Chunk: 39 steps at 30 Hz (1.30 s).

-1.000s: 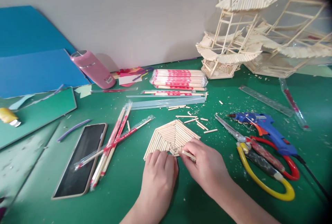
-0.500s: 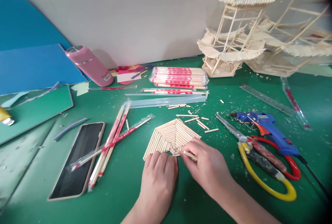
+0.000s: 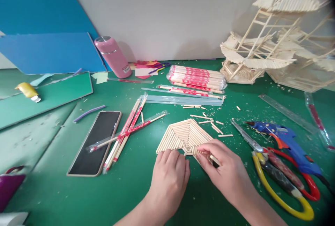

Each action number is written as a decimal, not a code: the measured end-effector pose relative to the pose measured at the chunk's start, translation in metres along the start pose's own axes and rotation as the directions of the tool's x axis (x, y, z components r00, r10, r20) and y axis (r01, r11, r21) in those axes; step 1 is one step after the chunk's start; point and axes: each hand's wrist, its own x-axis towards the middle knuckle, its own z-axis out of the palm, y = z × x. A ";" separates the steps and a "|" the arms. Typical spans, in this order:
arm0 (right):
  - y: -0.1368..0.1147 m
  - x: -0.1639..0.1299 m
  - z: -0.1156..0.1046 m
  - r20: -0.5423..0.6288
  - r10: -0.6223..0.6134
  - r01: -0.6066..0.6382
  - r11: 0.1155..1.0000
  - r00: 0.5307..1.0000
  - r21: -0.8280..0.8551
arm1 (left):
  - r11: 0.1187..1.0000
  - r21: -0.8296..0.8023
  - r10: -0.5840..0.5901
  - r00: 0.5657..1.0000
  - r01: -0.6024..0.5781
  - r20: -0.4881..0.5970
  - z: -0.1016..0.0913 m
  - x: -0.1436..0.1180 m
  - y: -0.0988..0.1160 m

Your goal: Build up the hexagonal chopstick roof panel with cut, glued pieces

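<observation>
So the fan-shaped stick panel [image 3: 184,137] is pale wood, short sticks glued side by side in angled rows that meet at a peak, lying flat on the green mat [image 3: 146,191] near its front edge, about mid-width. The left hand [image 3: 169,177] sits palm down, fingers curled together, tips pressing the panel's near edge. The right hand [image 3: 226,172] pinches a short stick [image 3: 212,158] against the panel's lower right corner. The peak points toward the back edge, with the long axis running left-right.
</observation>
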 end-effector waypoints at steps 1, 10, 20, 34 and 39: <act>0.001 -0.002 -0.001 -0.008 -0.014 0.014 1.000 1.000 0.003 | 1.000 0.008 0.009 1.000 -0.009 0.001 0.000 0.000 0.000; -0.003 -0.007 0.002 0.024 -0.075 0.076 0.996 0.997 -0.053 | 0.996 0.076 0.048 0.999 -0.049 0.021 0.003 0.001 -0.003; 0.001 -0.005 0.012 0.061 -0.057 0.062 0.995 0.997 -0.075 | 1.000 0.015 -0.003 1.000 0.004 -0.027 0.003 0.002 -0.002; -0.023 -0.031 -0.007 0.224 0.486 -0.528 0.684 0.844 0.504 | 0.991 -0.134 0.017 0.996 -0.029 -0.091 -0.020 0.008 -0.008; -0.044 -0.038 0.006 0.507 0.550 -0.640 0.067 0.664 0.766 | 0.976 -0.148 0.152 0.987 -0.157 -0.047 -0.027 0.027 -0.028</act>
